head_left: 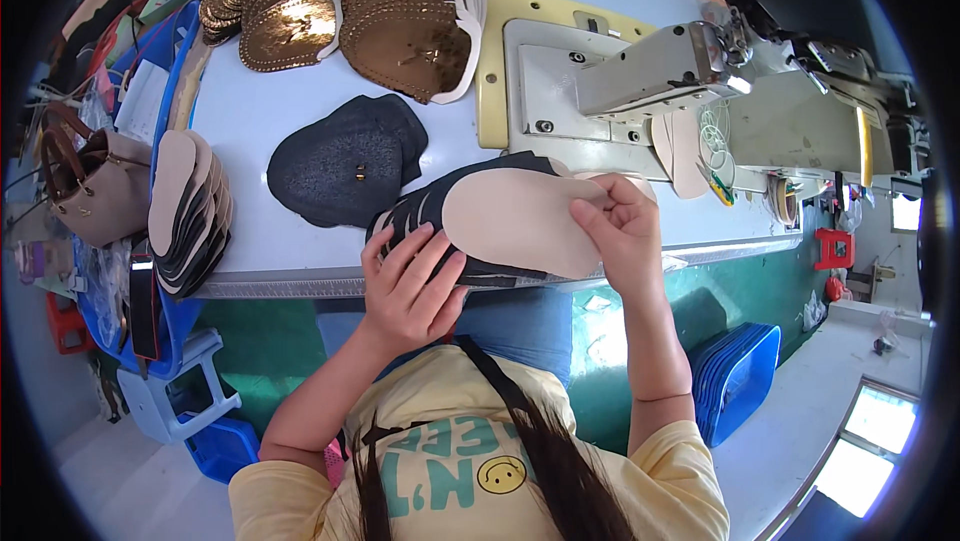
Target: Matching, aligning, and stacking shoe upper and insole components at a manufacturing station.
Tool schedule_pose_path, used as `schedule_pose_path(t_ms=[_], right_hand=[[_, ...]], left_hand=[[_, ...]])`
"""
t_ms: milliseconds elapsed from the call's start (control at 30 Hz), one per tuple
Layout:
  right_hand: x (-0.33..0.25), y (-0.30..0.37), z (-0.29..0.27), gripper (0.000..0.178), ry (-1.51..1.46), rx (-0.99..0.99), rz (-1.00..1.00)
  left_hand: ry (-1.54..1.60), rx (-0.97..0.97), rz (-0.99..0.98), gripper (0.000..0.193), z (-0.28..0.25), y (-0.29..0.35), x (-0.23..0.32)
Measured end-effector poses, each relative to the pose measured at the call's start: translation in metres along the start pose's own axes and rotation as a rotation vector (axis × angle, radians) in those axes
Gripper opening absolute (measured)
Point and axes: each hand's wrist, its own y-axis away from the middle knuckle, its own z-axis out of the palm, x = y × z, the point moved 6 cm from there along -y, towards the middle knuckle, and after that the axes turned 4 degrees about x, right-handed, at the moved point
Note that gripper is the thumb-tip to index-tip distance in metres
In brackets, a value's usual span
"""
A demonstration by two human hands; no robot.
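Note:
My right hand (625,226) pinches the right end of a beige insole (510,216) between thumb and fingers. The insole lies over a fanned stack of black and beige insoles (420,203) at the table's front edge. Against the left end of that stack, my left hand (412,283) rests with its fingers stretched out and slightly apart. Just beyond it lie black shoe uppers (340,166) with a small metallic piece on top. The sewing machine (650,71) stands to the right, with more beige insole pieces (680,151) lying beside its bed.
Bronze shoe uppers (410,31) with white edges are piled at the back. Another insole stack (185,206) sits at the table's left edge. A handbag (100,181) stands in a blue tub beyond it. Blue baskets (740,381) and a stool (180,381) are on the floor.

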Motion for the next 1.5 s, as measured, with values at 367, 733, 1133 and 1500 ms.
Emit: schedule_pose_path(t_ms=[367, 733, 1133, 1500], right_hand=[[0.007, -0.005, 0.009, 0.013, 0.084, -0.018, 0.040], [0.006, -0.007, 0.010, 0.013, 0.097, -0.014, 0.049], [0.011, -0.008, 0.010, 0.013, 0.050, -0.023, 0.064], [0.017, -0.019, 0.006, 0.009, 0.355, 0.018, 0.006]], left_hand=[[0.041, 0.077, -0.037, 0.032, 0.000, 0.005, -0.003], [-0.009, 0.068, -0.011, 0.028, 0.003, 0.005, -0.002], [-0.030, 0.008, -0.020, 0.027, 0.005, 0.002, -0.001], [-0.032, -0.005, -0.012, 0.027, 0.007, 0.002, 0.000]])
